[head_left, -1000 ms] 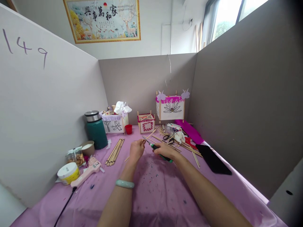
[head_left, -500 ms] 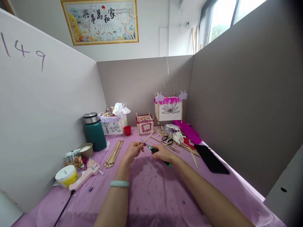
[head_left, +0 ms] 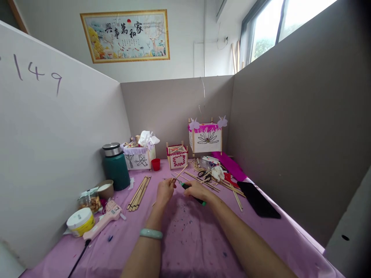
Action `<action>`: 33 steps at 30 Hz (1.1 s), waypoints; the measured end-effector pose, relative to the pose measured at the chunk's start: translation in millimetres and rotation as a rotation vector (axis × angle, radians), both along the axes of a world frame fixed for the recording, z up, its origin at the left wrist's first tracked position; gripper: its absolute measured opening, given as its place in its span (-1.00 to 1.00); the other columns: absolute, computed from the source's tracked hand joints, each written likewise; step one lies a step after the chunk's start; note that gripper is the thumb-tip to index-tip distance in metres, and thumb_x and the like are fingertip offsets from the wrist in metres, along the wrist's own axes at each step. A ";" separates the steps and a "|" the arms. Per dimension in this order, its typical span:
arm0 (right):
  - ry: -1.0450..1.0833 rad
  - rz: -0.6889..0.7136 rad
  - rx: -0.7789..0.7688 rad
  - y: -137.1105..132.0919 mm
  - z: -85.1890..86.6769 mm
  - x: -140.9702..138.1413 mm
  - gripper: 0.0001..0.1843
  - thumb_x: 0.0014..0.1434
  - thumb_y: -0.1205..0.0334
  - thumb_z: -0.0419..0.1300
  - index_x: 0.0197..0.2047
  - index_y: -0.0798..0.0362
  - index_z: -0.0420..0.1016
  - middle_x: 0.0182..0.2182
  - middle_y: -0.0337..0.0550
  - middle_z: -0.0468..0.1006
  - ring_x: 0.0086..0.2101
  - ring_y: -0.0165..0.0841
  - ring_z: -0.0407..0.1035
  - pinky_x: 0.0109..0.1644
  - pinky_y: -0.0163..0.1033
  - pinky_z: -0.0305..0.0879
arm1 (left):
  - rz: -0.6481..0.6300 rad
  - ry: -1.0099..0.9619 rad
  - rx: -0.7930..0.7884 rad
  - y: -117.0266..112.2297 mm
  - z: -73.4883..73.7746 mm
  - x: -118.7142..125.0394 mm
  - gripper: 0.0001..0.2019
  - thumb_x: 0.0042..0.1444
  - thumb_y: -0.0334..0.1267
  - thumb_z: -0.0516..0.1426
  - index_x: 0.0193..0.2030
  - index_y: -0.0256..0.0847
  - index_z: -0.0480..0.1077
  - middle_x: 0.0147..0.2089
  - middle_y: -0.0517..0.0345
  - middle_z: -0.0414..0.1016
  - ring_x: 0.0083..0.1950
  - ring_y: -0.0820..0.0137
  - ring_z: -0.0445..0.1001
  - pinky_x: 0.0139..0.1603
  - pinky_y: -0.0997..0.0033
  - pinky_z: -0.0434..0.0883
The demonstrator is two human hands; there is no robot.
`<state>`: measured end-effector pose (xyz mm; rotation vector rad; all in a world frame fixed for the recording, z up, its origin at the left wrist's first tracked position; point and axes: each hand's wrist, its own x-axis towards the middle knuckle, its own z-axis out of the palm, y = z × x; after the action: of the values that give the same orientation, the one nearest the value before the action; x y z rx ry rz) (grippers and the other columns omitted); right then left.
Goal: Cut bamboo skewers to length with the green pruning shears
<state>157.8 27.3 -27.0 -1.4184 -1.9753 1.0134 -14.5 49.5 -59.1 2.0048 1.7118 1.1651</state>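
Observation:
My left hand (head_left: 165,190) pinches a thin wooden stick (head_left: 182,171) that slants up to the right from its fingertips. Closed round a green-and-black handled tool (head_left: 200,200) is my right hand (head_left: 197,190). The tool's slim metal tip points up and left, close to the stick by my left fingers; whether they touch I cannot tell. A bundle of wooden sticks (head_left: 139,194) lies left of my left hand. More loose sticks (head_left: 216,184) and black-handled scissors (head_left: 205,176) lie beyond my right hand.
A green bottle (head_left: 116,172), red cup (head_left: 155,165) and pink glue gun (head_left: 104,224) stand or lie on the left. Decorated stick-framed boxes, including a small red-trimmed one (head_left: 177,159), stand at the back. A black flat slab (head_left: 257,200) lies right. Partitions enclose the table.
The camera view has tilted slightly up, so everything sits lower. My left hand has turned slightly, its fingers drawn closer round the stick. The tool stays near the stick.

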 end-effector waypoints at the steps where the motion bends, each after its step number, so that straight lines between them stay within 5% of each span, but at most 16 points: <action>1: 0.002 0.001 -0.008 0.0 0.9 0.2 -0.94 -0.23 0.33 0.14 -0.56 0.07 0.33 -0.66 -0.35 0.24 -0.58 -0.48 0.12 -0.52 -0.34 -0.06 | 0.016 0.030 0.002 -0.6 -0.3 0.7 -0.63 0.23 -0.14 -0.04 -0.43 -0.24 0.49 -0.43 0.09 0.54 -0.41 0.44 0.41 -0.35 0.48 0.16; 14: 0.089 -0.009 -0.047 -5.5 9.8 12.7 -0.93 -0.25 0.33 0.12 -0.56 0.07 0.30 -0.65 -0.36 0.23 -0.57 -0.48 0.11 -0.53 -0.35 -0.04 | 0.221 0.350 0.053 -20.3 11.5 18.0 -0.67 0.29 -0.13 -0.07 0.01 -0.07 0.45 -0.07 0.02 0.56 -0.16 0.33 0.49 -0.28 0.42 0.22; 23: 0.165 0.065 -0.056 -1.5 0.3 18.2 -0.79 -0.27 0.33 0.12 -0.43 0.08 0.40 -0.51 -0.31 0.37 -0.51 -0.46 0.17 -0.50 -0.36 -0.01 | 0.215 0.327 0.028 -20.3 13.6 15.9 -0.64 0.27 -0.09 -0.07 -0.11 -0.10 0.52 -0.22 -0.02 0.58 -0.26 0.31 0.47 -0.36 0.43 0.15; 29: 0.196 0.151 -0.028 -5.9 0.2 23.2 -0.77 -0.26 0.34 0.11 -0.41 0.07 0.39 -0.48 -0.31 0.38 -0.49 -0.46 0.17 -0.48 -0.37 0.00 | 0.002 0.026 -0.104 -16.9 22.6 1.8 -0.67 0.18 -0.10 0.01 -0.32 -0.21 0.54 -0.56 0.14 0.44 -0.46 0.42 0.36 -0.40 0.48 0.16; 33: 0.227 0.203 -0.031 -11.3 1.6 25.3 -0.74 -0.27 0.36 0.11 -0.39 0.08 0.39 -0.48 -0.31 0.35 -0.46 -0.45 0.17 -0.43 -0.37 0.04 | -0.185 -0.273 -0.292 -17.1 25.6 -6.6 -0.63 0.08 0.00 0.06 -0.33 -0.30 0.50 -0.62 0.24 0.33 -0.64 0.54 0.13 -0.56 0.50 0.05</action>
<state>183.0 16.0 -25.4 -1.0792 -1.9688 1.2405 -21.1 32.4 -33.4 1.7008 1.4350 1.0070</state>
